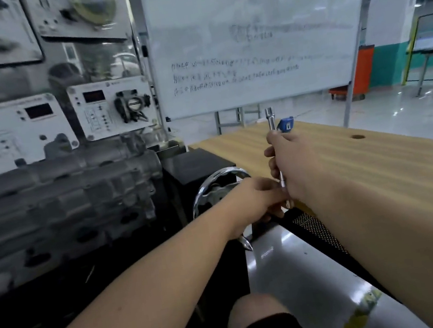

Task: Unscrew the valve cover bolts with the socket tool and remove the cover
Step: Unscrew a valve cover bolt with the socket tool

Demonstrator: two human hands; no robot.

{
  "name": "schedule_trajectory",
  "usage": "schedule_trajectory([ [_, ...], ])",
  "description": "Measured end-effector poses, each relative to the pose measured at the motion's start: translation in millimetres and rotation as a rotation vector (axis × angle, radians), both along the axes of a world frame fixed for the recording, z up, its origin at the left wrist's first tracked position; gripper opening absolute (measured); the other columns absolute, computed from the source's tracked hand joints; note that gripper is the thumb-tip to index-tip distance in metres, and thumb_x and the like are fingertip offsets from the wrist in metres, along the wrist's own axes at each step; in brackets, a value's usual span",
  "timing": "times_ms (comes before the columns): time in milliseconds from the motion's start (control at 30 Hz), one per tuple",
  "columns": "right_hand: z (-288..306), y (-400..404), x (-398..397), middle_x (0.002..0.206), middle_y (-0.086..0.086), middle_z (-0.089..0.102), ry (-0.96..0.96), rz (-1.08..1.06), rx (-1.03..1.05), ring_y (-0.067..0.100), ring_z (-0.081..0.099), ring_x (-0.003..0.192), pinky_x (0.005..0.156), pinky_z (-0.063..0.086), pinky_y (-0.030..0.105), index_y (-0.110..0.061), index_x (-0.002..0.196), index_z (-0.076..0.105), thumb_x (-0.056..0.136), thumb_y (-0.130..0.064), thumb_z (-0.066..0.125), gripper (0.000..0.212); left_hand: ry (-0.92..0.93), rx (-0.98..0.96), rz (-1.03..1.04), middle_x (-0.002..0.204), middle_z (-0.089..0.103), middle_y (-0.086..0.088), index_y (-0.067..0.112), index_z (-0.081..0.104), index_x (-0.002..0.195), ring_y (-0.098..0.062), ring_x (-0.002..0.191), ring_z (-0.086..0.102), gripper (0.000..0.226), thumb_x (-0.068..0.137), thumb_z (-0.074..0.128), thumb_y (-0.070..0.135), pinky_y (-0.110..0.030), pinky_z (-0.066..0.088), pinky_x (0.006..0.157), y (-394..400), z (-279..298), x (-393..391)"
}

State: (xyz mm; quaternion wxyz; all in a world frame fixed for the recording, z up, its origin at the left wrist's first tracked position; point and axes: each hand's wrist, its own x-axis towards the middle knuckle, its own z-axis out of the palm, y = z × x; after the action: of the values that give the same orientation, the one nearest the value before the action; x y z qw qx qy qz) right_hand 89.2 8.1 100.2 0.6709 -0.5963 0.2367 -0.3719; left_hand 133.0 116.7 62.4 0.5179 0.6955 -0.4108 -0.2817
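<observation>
right hand (pixel 291 164) fist wrapped round the socket tool (pixel 276 149), shaft upright, socket end poking above the knuckles, left hand (pixel 254 200) just below-left, fingers curled pinching its lower end, engine valve cover (pixel 55 199) off to the left

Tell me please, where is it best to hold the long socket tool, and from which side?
Grip the socket tool around its bare middle shaft, coming from the right side, as the right hand does now. It stands nearly upright with the socket end on top, so that end stays free; the left hand is at its lower end.
</observation>
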Motion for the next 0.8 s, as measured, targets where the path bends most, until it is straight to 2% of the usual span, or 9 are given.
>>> schedule_trajectory([
  [67,-1.5,-1.1,-0.5,0.069,-0.001,0.054,-0.006,-0.002,0.055,0.005,0.041,0.037,0.039,0.034,0.020,-0.018,0.085,0.059,0.103,-0.028,0.053,0.021,-0.011,0.025,0.031,0.077,0.068,-0.002,0.022,0.067,0.077,-0.017,0.069,0.060,0.021,0.097,0.066,0.026,-0.024,0.043,0.059,-2.1,-3.8,-3.0],
  [133,-5.0,-0.7,0.7,0.065,-0.002,0.054,-0.001,0.015,0.065,0.005,0.042,0.037,0.039,0.035,0.020,-0.017,0.087,0.060,0.103,-0.028,0.054,0.021,-0.022,0.049,0.046,0.082,0.067,-0.008,0.017,0.067,0.085,-0.022,0.072,0.057,0.016,0.097,0.065,0.027,-0.025,0.043,0.057,-1.2,-6.0,-4.8],
  [233,-9.0,5.6,8.3,0.064,-0.002,0.055,0.036,0.061,0.002,0.008,0.044,0.042,0.041,0.036,0.024,-0.015,0.087,0.063,0.102,-0.030,0.056,0.022,-0.037,0.057,0.050,0.083,0.070,-0.004,0.007,0.067,0.099,-0.015,0.065,0.058,0.019,0.100,0.063,0.025,-0.017,0.042,0.050,8.5,-5.8,-0.4],
  [467,-7.6,20.4,24.8,0.056,-0.006,0.062,0.090,0.081,-0.134,0.007,0.051,0.043,0.049,0.043,0.028,-0.017,0.083,0.066,0.102,-0.032,0.055,0.026,-0.041,0.023,0.078,0.087,0.066,-0.008,0.014,0.062,0.091,-0.009,0.056,0.052,0.017,0.102,0.064,0.027,-0.017,0.039,0.050,29.7,-5.5,15.8],
  [600,-9.6,2.2,13.2,0.068,-0.002,0.066,0.199,-0.025,-0.323,0.014,0.054,0.056,0.057,0.046,0.034,-0.015,0.084,0.065,0.103,-0.035,0.051,0.031,-0.028,0.011,0.023,0.074,0.068,0.003,0.014,0.065,0.090,-0.009,0.055,0.052,0.017,0.103,0.061,0.025,-0.016,0.039,0.047,17.8,-4.2,5.1],
  [667,-12.6,-6.4,7.2,0.070,0.000,0.065,0.221,-0.060,-0.311,0.017,0.052,0.059,0.054,0.043,0.032,-0.013,0.085,0.065,0.102,-0.035,0.051,0.032,-0.038,0.010,0.002,0.067,0.067,0.009,0.013,0.065,0.089,-0.006,0.052,0.053,0.019,0.103,0.060,0.025,-0.014,0.040,0.047,8.5,-4.6,-5.2],
  [800,-15.8,-4.0,11.8,0.064,-0.002,0.062,0.230,-0.023,-0.287,0.016,0.051,0.057,0.058,0.041,0.034,-0.007,0.088,0.067,0.103,-0.033,0.051,0.034,-0.049,0.022,0.022,0.064,0.067,0.009,0.008,0.065,0.095,-0.004,0.048,0.053,0.019,0.104,0.057,0.023,-0.013,0.039,0.046,8.8,-3.9,-8.8],
])
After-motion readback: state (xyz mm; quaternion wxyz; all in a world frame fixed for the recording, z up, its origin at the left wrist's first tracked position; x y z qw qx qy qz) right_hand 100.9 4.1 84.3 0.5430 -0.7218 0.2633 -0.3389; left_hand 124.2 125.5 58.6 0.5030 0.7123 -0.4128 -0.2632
